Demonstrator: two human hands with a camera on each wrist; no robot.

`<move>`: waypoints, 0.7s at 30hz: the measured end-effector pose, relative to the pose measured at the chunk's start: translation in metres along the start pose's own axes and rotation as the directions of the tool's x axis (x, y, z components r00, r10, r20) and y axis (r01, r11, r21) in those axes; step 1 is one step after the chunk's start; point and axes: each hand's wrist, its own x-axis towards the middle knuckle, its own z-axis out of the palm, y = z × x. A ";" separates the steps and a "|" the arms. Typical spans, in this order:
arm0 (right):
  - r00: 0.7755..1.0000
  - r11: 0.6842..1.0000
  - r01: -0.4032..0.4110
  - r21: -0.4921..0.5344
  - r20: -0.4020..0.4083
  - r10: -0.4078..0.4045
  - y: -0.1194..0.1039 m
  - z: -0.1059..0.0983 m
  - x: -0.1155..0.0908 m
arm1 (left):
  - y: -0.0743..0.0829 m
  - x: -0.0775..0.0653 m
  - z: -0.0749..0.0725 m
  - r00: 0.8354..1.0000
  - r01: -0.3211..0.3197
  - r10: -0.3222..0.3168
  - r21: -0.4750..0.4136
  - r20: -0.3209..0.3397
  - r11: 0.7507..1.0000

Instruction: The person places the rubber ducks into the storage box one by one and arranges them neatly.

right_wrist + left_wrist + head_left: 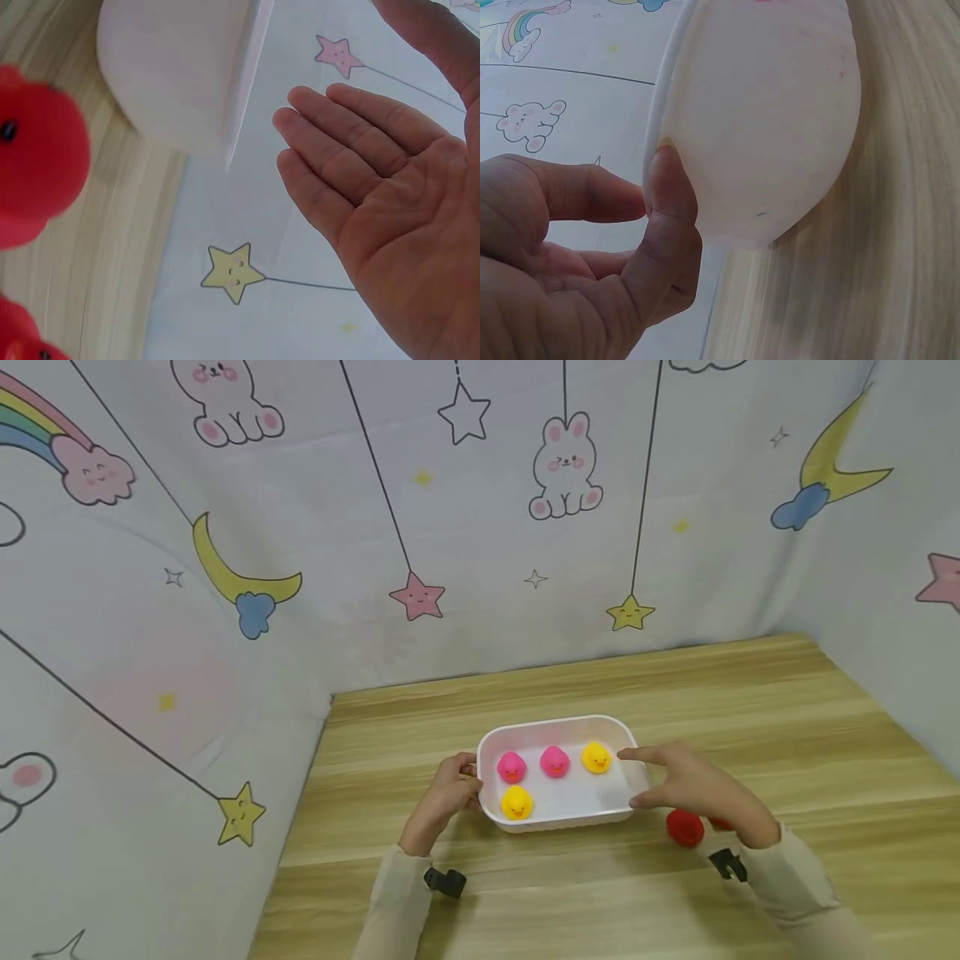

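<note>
A white plastic tub (577, 806) with rounded corners stands on the table. Inside it sit two pink rubber ducks (555, 762) along the back and left, and two yellow rubber ducks (517, 803), one at front left and one at back right. My left hand (448, 792) pinches the tub's left rim between thumb and finger, as the left wrist view shows at the tub wall (765, 120). Over the tub's right end is my right hand (686, 781), fingers straight and holding nothing. In the right wrist view its palm (405, 217) is apart from the tub (176, 67).
Two red rubber ducks (686, 828) lie on the table right of the tub, one partly hidden under the right forearm. The wooden table (390, 718) meets a printed cloth (495, 643) at the back and sides. Each wrist wears a black strap (446, 882).
</note>
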 end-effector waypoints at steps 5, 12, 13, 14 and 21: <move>0.999 0.999 0.043 0.017 -0.019 -0.043 0.015 -0.003 -0.008 | 0.000 0.000 -0.001 1.000 0.006 -0.006 -0.004 0.001 1.000; 0.999 0.998 0.037 0.051 -0.027 -0.036 0.035 -0.002 -0.022 | 0.002 -0.001 -0.002 1.000 -0.002 0.002 -0.004 -0.003 1.000; 0.999 0.998 0.038 0.053 -0.027 -0.037 0.038 -0.001 -0.024 | 0.002 0.000 -0.002 1.000 -0.001 0.001 -0.004 -0.003 1.000; 0.999 0.998 0.044 0.051 -0.028 -0.043 0.041 0.000 -0.025 | 0.002 0.000 -0.002 1.000 0.001 -0.001 -0.008 -0.002 1.000; 1.000 1.000 0.003 0.016 -0.029 -0.002 0.056 0.010 -0.037 | 0.002 -0.001 -0.001 1.000 -0.002 0.002 -0.008 0.000 1.000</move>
